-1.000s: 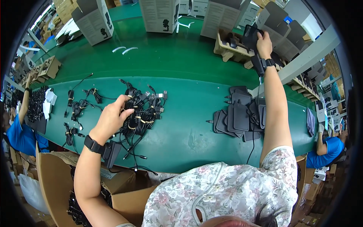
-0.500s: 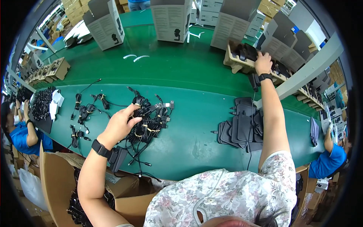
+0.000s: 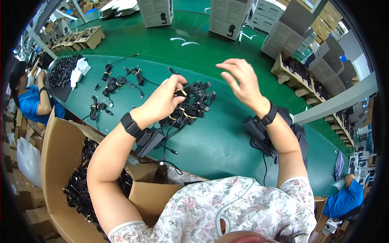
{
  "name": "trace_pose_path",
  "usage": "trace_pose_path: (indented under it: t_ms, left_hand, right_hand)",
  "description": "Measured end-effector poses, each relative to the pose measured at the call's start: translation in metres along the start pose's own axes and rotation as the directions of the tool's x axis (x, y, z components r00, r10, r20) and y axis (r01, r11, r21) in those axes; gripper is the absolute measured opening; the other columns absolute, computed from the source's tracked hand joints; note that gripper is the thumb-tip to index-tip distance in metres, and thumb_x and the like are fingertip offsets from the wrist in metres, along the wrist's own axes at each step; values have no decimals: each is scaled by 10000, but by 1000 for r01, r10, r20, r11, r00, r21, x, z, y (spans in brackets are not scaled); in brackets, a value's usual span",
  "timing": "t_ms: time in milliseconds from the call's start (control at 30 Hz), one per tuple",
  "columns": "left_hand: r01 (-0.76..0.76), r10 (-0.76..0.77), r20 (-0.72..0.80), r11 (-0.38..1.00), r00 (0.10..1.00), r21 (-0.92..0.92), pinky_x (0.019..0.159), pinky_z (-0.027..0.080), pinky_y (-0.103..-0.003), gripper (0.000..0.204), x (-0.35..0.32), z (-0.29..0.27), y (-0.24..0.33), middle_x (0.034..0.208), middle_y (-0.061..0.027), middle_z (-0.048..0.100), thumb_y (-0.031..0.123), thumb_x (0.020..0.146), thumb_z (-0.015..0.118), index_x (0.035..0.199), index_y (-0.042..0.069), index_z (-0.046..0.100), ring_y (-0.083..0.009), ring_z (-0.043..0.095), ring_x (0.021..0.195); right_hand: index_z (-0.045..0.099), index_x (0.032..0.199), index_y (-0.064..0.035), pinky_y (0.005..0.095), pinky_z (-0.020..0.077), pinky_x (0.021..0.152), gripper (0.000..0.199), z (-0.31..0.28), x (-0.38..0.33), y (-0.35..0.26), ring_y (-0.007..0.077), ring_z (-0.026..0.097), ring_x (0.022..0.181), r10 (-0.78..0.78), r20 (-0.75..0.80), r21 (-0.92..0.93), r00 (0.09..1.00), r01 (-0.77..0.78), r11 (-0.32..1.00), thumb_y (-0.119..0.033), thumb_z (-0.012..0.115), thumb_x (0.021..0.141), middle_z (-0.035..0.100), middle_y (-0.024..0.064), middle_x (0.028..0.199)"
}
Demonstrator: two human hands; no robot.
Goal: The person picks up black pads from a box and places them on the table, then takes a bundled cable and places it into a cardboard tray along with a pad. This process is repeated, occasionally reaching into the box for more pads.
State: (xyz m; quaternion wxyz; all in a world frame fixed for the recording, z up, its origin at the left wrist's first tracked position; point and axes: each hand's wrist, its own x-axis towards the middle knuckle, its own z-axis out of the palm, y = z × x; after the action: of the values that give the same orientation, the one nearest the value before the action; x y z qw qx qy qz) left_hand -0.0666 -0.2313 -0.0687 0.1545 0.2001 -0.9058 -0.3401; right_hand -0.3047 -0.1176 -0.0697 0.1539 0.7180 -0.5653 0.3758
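Note:
My left hand [image 3: 162, 99] is at the pile of black coiled cables [image 3: 188, 111], its thumb and fingers closed on a coiled cable [image 3: 181, 92] tied with a tan band. My right hand [image 3: 242, 83] hovers over the green table to the right of the pile, fingers stretched and apart, with nothing in it. Each wrist bears a black strap with a black box-shaped unit hanging from it. Under my right forearm lies a stack of flat black pads [image 3: 300, 139], partly covered by the arm.
Several loose cable bundles [image 3: 115, 83] lie left of the pile. A pulp tray [image 3: 279, 71] with black parts stands at the far right, beside a pale post [image 3: 336, 101]. Upright boxes [image 3: 229, 18] line the back. A carton of cables [image 3: 56, 162] sits at lower left. Co-workers sit on both sides.
My right hand has left the pulp tray and come back toward the middle, empty. My left hand stays at the cable pile. The whole view has turned to the right.

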Motion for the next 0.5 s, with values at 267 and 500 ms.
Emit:
trace_pose_path:
  t_ms: [267,500]
  left_hand:
    - [-112,67,-121,902,990,-418,753,457,-285,458,1,-2,26,870,-77,558,-16,775,633,1163,19,391,-162,558,812]
    - [343,-168,406,844,898,-411,730,489,-275,414,4,-12,13,952,-116,580,256,957,440,1253,-22,363,-139,581,824]
  right_hand:
    - [545,1120,-80,294,425,636,280,15,13,-52,212,553,740,-104,199,332,975,33,943,-126,576,846,570,69,906]
    - [505,1025,-36,242,419,592,144,12,6,-54,119,499,647,539,66,820,840,-353,450,-143,500,928,542,45,860]
